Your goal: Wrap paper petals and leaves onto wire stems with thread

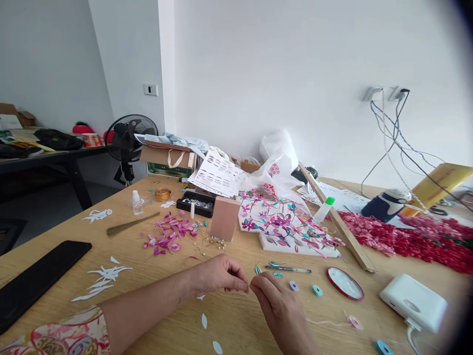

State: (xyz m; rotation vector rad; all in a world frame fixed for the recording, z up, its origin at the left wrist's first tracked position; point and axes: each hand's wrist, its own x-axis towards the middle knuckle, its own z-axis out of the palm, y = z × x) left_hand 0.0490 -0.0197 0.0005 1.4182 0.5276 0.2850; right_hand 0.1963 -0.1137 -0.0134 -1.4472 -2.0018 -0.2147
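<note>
My left hand [223, 276] and my right hand [283, 305] meet over the wooden table, thumbs and fingertips pinched close together. Whatever they pinch is too small to make out. Just beyond my right hand lie green-edged leaf shapes [278, 274], a pen [290, 268] and a lilac thread spool [293, 286]. A pale thread [327, 323] runs from near my right wrist to a pink spool [354, 322]. White leaf-shaped cutouts [204, 321] rest below my left hand. Farther back is a pile of magenta petals [172, 234].
A wooden block [224, 218] stands behind my hands, beside a white foam slab [299, 245] bearing pink flowers. On the right are a round red-rimmed piece [345, 283], a white device [414, 301] and a wooden bar [336, 217]. A black tray [195, 204] and spray bottle [137, 203] stand left.
</note>
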